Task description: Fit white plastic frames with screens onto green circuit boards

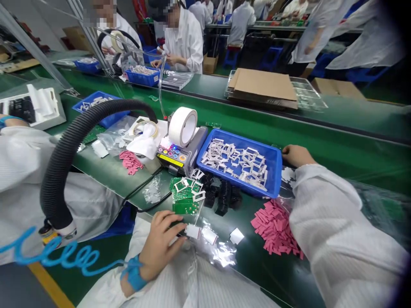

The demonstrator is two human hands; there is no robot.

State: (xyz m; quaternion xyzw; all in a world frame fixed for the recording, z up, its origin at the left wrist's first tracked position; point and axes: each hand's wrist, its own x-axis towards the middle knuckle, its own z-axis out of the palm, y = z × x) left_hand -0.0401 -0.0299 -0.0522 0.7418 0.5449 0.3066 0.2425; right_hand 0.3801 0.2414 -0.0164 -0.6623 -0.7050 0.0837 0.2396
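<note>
My left hand point(165, 241) lies at the near table edge with its fingers apart, wearing a blue wrist strap point(134, 273) with a coiled cord. Its fingertips are beside small white pieces point(193, 231) on clear plastic film point(224, 253). Just beyond are green circuit boards point(186, 206) with white frames point(199, 196) on top. My right hand point(298, 155) is at the far right corner of a blue bin point(278, 171) of white plastic frames point(253, 164). Its fingers are curled together; whatever they hold is hidden. White scraps point(288, 174) lie close below it.
Pink strips point(276, 226) are heaped at the right, and black parts point(224, 196) stand before the bin. A tape dispenser point(175, 158) carries a white roll point(183, 126). A black hose point(64, 141) arches at left, near a co-worker's sleeve point(19, 158). Cardboard point(263, 87) lies behind.
</note>
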